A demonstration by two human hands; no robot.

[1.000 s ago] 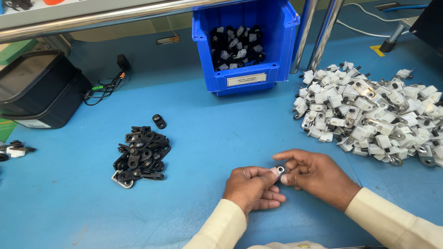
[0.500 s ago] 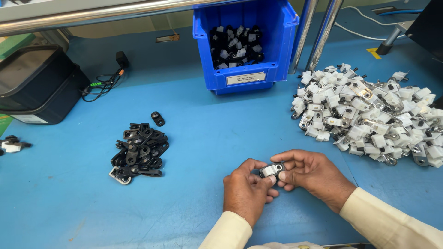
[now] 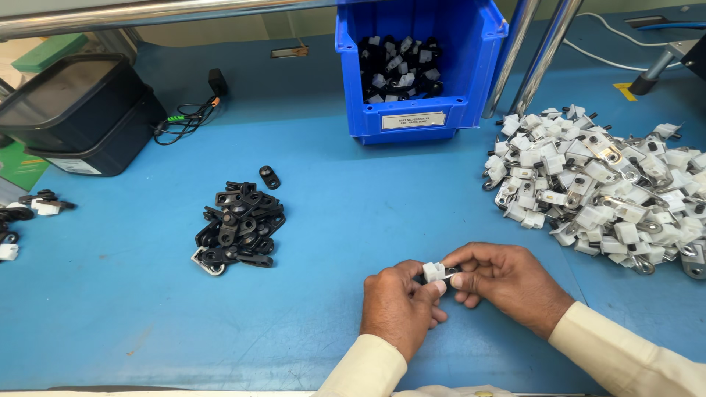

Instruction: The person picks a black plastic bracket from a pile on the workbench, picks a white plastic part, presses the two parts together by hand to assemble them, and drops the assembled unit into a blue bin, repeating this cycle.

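Item in hand: one small white plastic clip with metal tab [image 3: 435, 271], pinched between the fingertips of both hands just above the blue worktop [image 3: 147, 323]. Left hand [image 3: 401, 305]: curled, thumb and forefinger grasping the clip's left side. Right hand [image 3: 507, 283]: fingers closed on the clip's right end, touching the left hand's fingertips. Left of the left hand, well apart: heap of black flat plastic pieces [image 3: 239, 231], one stray piece [image 3: 269, 176] just beyond it. Right of the right hand, near: large pile of white-and-metal clips [image 3: 603, 187], apparently the same kind as the one held. Beyond both hands, far: blue parts bin [image 3: 419, 110] holding joined black-and-white pieces, filled only low. Far left: black tray-like box [image 3: 81, 110], cable [image 3: 187, 117], a few loose parts [image 3: 29, 209] at the worktop edge. Progress, judged: both heaps remain large and the bin's contents are low, so much is left.
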